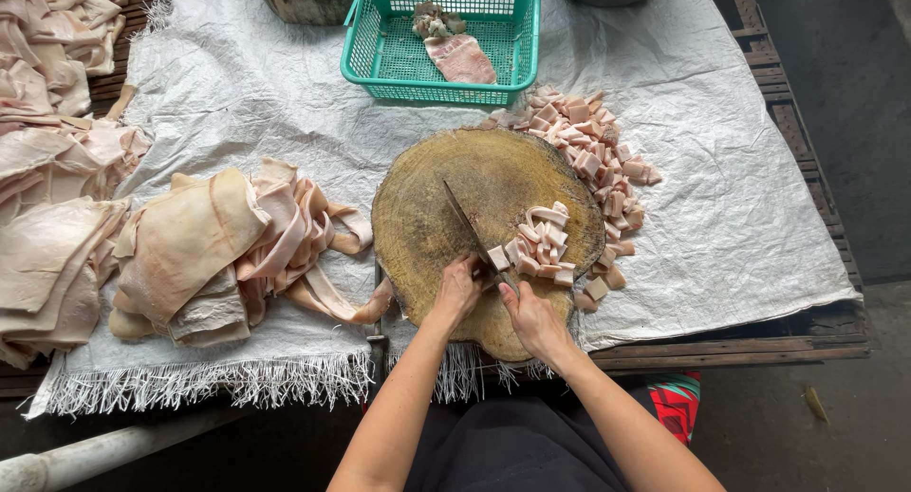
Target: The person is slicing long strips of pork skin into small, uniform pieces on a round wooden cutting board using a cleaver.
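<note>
**Pork-skin pieces under the knife on the round wooden block**

The small pile of cut pink-and-white pork-skin pieces (pixel 541 245) lies on the round, worn wooden chopping block (pixel 427 207), toward its 4 o'clock side, just beside both hands. The long dark-bladed knife (pixel 467 228) rests edge-down on the block, its tip pointing to 11 o'clock and its handle end at the near rim. The right hand (pixel 531 319) sits at the block's 6 o'clock edge, its fingers (pixel 508 297) wrapped around the knife handle. The left hand (pixel 458 291) is just beside it at 9 o'clock from the right hand, fingers curled and resting on the block next to the blade; whether they also press on the knife I cannot tell.

A larger heap of cubed pork-skin pieces (pixel 593 155) curves along the block's rim from 1 to 4 o'clock, lying on the crumpled white woven sheet (pixel 721 169) that covers the desk. At 9 o'clock from the block sits a stack of wide, pale uncut pork-skin sheets and strips (pixel 218 250), with more sheets (pixel 47 122) piled further out at the left edge. At 12 o'clock stands a green plastic mesh basket (pixel 380 46) holding a pink slab of meat (pixel 462 58).
</note>
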